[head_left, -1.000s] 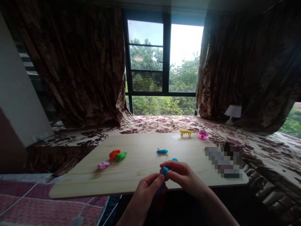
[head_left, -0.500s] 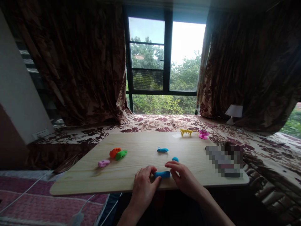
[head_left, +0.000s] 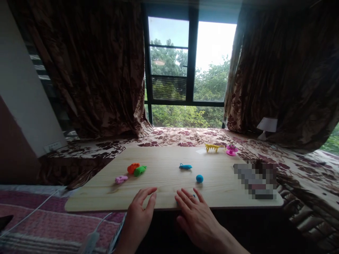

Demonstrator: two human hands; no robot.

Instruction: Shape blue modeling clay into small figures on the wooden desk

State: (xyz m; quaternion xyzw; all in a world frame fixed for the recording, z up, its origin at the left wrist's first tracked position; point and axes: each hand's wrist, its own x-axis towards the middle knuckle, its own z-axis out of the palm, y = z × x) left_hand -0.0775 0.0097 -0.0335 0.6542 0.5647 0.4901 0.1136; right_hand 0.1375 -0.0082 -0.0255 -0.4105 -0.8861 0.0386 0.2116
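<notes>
"And here's the right hand (head_left: 196, 216), palm down at the near edge of the wooden tabletop (head_left: 161, 178), fingers spread!"

"What's under it?"

"A blue clay piece (head_left: 194, 196), mostly hidden, only bits peeking past the fingers. How hard it's pressed, I can't tell."

"And the left hand (head_left: 139, 213)?"

"Nothing in it, thumb and fingers apart, well clear of the right!"

"Nearby?"

"Blue clay ball (head_left: 199, 179) just beyond the right fingertips, looped blue figure (head_left: 186, 167) farther back. Off left, an orange lump (head_left: 132, 168) against a green lump (head_left: 140, 171)!"
</notes>
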